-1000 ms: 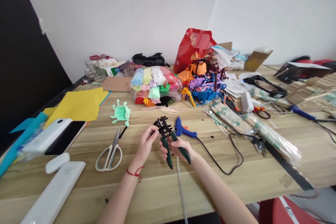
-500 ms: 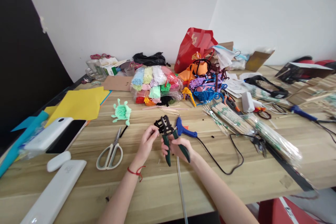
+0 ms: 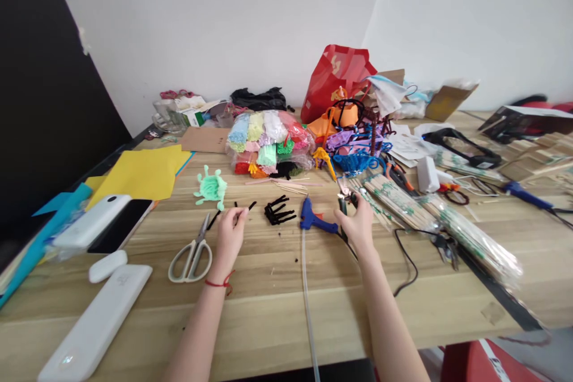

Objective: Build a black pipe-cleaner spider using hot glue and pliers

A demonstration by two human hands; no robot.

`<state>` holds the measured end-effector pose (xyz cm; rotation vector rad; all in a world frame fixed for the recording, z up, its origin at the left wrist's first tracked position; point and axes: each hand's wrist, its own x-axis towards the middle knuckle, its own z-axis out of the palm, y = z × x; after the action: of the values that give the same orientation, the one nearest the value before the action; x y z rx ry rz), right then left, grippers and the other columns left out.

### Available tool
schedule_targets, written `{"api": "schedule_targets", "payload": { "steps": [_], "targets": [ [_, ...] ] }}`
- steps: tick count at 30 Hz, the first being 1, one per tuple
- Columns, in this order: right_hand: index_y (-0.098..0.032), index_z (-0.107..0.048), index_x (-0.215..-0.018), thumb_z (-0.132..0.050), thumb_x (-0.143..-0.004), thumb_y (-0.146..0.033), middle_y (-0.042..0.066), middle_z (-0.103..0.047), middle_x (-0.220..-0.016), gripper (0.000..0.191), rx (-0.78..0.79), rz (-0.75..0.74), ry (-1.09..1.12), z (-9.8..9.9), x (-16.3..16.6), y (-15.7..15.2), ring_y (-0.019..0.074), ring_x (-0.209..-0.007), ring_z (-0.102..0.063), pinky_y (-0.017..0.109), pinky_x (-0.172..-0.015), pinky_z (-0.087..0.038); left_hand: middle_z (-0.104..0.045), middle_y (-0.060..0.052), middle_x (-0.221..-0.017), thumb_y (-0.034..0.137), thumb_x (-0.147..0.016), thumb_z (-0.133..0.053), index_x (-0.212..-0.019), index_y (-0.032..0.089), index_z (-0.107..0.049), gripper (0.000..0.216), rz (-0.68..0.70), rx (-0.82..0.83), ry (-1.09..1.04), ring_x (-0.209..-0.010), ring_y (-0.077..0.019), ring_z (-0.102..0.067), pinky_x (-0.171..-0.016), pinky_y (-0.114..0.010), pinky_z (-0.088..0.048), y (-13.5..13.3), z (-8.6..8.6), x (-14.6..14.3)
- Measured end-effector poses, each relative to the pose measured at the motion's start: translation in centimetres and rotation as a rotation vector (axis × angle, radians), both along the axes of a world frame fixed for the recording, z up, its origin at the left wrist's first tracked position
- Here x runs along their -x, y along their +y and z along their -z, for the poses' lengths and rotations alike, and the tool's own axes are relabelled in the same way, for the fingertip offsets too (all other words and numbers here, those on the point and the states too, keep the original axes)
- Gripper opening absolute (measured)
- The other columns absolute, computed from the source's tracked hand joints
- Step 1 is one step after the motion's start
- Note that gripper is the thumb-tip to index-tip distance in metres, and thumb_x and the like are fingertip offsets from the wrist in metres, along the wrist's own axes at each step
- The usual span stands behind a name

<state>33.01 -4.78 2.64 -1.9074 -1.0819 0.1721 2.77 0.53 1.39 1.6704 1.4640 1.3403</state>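
Note:
My left hand (image 3: 230, 236) is closed in a pinch over the table, right of the white-handled scissors (image 3: 192, 256). Short black pipe cleaner ends (image 3: 252, 206) stick out by its fingertips; the fingers partly hide what they grip. My right hand (image 3: 358, 224) grips the pliers with dark green handles (image 3: 342, 210), low over the table, right of the blue glue gun (image 3: 313, 218). Between my hands lies a cluster of black pipe cleaner pieces (image 3: 279, 211). A light-green fuzzy pipe cleaner shape (image 3: 211, 187) sits beyond my left hand.
A clear glue stick (image 3: 307, 286) runs from the gun toward me. Behind lie bagged pipe cleaners (image 3: 268, 143) and a red bag (image 3: 338, 80). Wrapped wooden sticks (image 3: 470, 239) and a black cable (image 3: 409, 259) are at right; yellow sheets (image 3: 138, 173) and a phone (image 3: 120, 225) at left.
The black pipe cleaner cluster has left my left hand and now lies on the table. My right hand has carried the pliers rightward past the glue gun. My left hand has moved left.

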Motion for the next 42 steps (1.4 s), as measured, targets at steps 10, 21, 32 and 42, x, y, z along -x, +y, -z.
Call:
{"api": "schedule_targets", "payload": {
  "steps": [10, 21, 32, 42],
  "targets": [
    [-0.006, -0.052, -0.119, -0.06, -0.067, -0.048, 0.027, -0.048, -0.12, 0.067, 0.551, 0.177, -0.337, 2.4, -1.9, -0.1, 0.0427, -0.117, -0.04, 0.053, -0.095, -0.024, -0.054, 0.0, -0.068, 0.042, -0.081, -0.056, -0.102, 0.017, -0.062, 0.034, 0.319, 0.217, -0.369, -0.067, -0.0136, -0.047, -0.066, -0.025, -0.038, -2.0, -2.7, -2.1],
    [-0.022, -0.069, -0.091, -0.068, -0.074, -0.037, 0.008, -0.067, -0.092, 0.023, -0.193, -0.79, 0.451, -0.8, 6.0, -0.8, 0.0217, -0.083, -0.061, 0.038, -0.08, -0.048, -0.057, 0.002, -0.065, 0.044, -0.076, -0.063, -0.087, 0.018, -0.051, 0.031, 0.606, 0.493, -0.509, -0.054, -0.0089, -0.044, -0.052, -0.022, -0.03, -4.6, -1.5, -5.9],
    [-0.019, -0.068, -0.076, -0.079, -0.062, -0.036, 0.003, -0.07, -0.072, 0.025, -0.13, -0.728, 0.887, 0.2, 7.2, -0.6, 0.018, -0.067, -0.065, 0.035, -0.07, -0.056, -0.056, 0.002, -0.064, 0.047, -0.073, -0.066, -0.085, 0.018, -0.052, 0.035, 0.577, 0.527, -0.608, -0.052, -0.0074, -0.042, -0.05, -0.022, -0.028, -5.4, -1.5, -6.9],
    [-0.018, -0.068, -0.08, -0.079, -0.063, -0.035, 0.004, -0.072, -0.074, 0.026, -0.135, -0.686, 0.841, 0.0, 7.1, -0.8, 0.0217, -0.071, -0.07, 0.035, -0.071, -0.056, -0.059, 0.002, -0.064, 0.042, -0.078, -0.062, -0.087, 0.019, -0.05, 0.027, 0.521, 0.416, -0.534, -0.051, -0.0086, -0.043, -0.051, -0.023, -0.029, -5.0, -1.2, -6.7]
  ]
}}
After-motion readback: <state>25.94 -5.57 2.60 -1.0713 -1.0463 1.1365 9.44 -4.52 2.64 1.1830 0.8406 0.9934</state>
